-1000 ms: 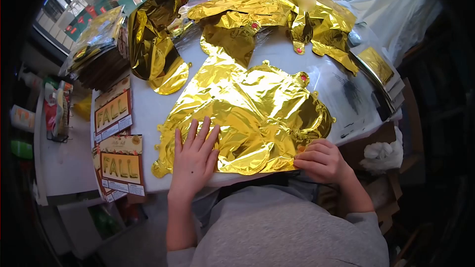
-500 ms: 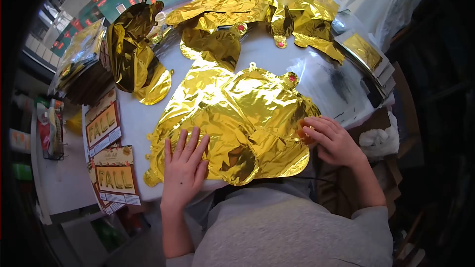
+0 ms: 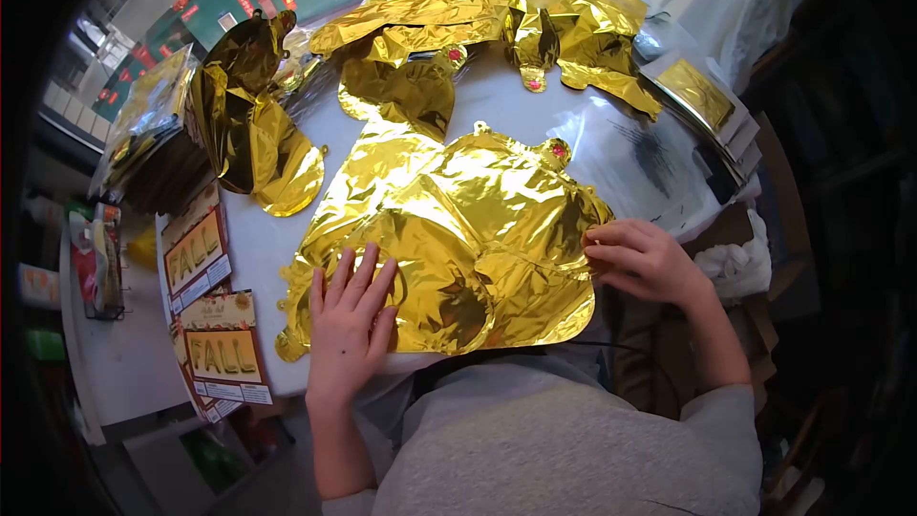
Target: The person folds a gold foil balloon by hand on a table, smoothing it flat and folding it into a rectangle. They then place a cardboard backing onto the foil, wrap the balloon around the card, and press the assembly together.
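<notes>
A large gold foil balloon (image 3: pixel 516 191), flat and creased, lies before me on the table. My left hand (image 3: pixel 349 320) rests open on its lower left part, fingers spread. At the balloon's right edge, my right hand (image 3: pixel 640 263) has its fingers curled together in a pinch on the foil. Its fingertips are partly hidden there. A small tab with a pink-red spot (image 3: pixel 558 150) sticks up at the balloon's upper right.
More gold foil balloons (image 3: pixel 420 24) are heaped across the far side, with another (image 3: pixel 248 124) at left. Printed FALL packages (image 3: pixel 224 349) overlap by the left edge. Stacked flat packs (image 3: pixel 702 100) and clear plastic sheeting (image 3: pixel 630 162) lie on the right.
My right hand has stayed at the balloon's right edge, its fingers drawn closer together. My left hand lies flat as before. The whole view has shifted slightly.
</notes>
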